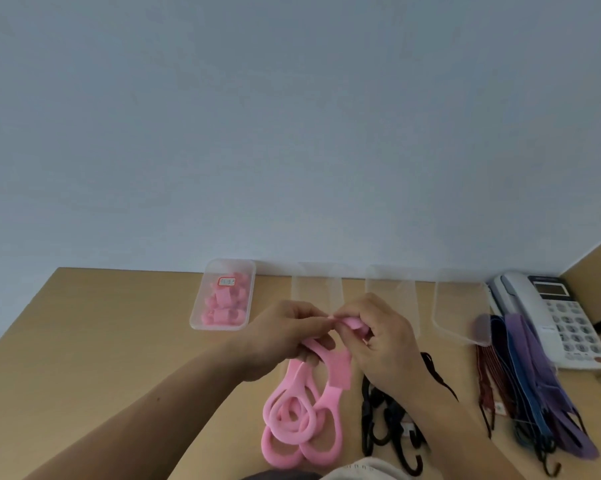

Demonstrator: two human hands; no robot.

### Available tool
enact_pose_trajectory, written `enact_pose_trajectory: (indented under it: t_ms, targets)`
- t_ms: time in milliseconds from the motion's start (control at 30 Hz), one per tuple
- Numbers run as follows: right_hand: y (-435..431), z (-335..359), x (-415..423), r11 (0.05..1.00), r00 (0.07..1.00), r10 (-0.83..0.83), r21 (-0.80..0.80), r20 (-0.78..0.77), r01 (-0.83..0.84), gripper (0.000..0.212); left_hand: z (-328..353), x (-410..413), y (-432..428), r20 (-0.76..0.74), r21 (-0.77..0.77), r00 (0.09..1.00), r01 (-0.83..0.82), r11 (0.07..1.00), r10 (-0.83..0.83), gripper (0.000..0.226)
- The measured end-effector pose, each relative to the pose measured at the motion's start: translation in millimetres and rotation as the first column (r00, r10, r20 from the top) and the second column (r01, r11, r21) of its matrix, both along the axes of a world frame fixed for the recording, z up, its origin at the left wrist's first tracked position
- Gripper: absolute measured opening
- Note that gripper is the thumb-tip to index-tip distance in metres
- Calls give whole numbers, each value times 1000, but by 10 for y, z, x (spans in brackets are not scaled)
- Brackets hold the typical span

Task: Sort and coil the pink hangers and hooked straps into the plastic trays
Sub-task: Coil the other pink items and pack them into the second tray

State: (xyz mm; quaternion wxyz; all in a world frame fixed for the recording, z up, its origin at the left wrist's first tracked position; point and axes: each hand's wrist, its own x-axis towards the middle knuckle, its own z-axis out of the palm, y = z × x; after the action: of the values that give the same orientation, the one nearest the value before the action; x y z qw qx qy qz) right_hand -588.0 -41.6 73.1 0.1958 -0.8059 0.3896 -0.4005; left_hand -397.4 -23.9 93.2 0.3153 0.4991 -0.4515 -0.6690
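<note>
Both hands meet above the table's middle on one pink hanger strap (351,323). My left hand (281,336) pinches its end while my right hand (378,341) curls round the rolled part. Several more pink hangers (292,420) lie in a loose pile below the hands. A clear plastic tray (197,318) at the back left holds several coiled pink hangers. Black hooked straps (382,427) lie just right of the pile, partly under my right forearm.
Three clear trays (316,282), (392,285), (461,306) stand in a row along the wall. A bundle of purple, blue and dark red hooked straps (527,382) lies at the right, beside a white desk phone (555,317). The wooden table (101,341) stretches left.
</note>
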Motion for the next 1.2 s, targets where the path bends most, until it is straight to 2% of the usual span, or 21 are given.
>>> enact_pose_trajectory:
  t_ms: [133, 233, 333, 400, 533, 633, 767, 833, 967, 1100, 1200]
  targets:
    - [14, -19, 22, 998, 997, -5, 69, 76, 0, 15, 12, 15, 14, -39, -32, 999, -36, 999, 35, 15]
    - [56, -40, 43, 975, 984, 3, 219, 176, -42, 13, 13, 40, 41, 60, -114, 996, -64, 991, 71, 16]
    - [82, -38, 64, 891, 946, -35, 438, 321, -116, 17, 25, 55, 70, 142, -179, 985, -74, 981, 100, 18]
    - [90, -17, 85, 841, 920, -58, 516, 387, -164, 18, 41, 45, 100, 183, -216, 973, -97, 971, 138, 20]
    - [85, 20, 102, 765, 911, -114, 620, 396, -175, 26, 49, 34, 139, 250, -334, 940, -141, 932, 232, 22]
    - [92, 34, 105, 776, 917, -128, 614, 377, -144, 24, 36, 45, 171, 274, -384, 928, -136, 913, 253, 21]
    - [106, 50, 155, 814, 909, -138, 567, 394, -123, 24, 9, 79, 194, 278, -299, 935, -133, 945, 220, 44]
    - [110, 45, 171, 827, 913, -142, 552, 383, -104, 26, -2, 96, 211, 270, -275, 946, -100, 956, 177, 37]
    - [155, 17, 168, 869, 935, -124, 491, 331, -58, 33, -5, 111, 237, 158, -235, 979, -89, 968, 128, 18]
    - [177, 35, 177, 902, 937, -105, 429, 333, -51, 25, 48, 82, 218, -10, -153, 996, -90, 984, 90, 31]
    - [163, 54, 180, 894, 928, -102, 442, 359, -73, 24, 11, 52, 182, 18, -202, 990, -133, 970, 139, 20]
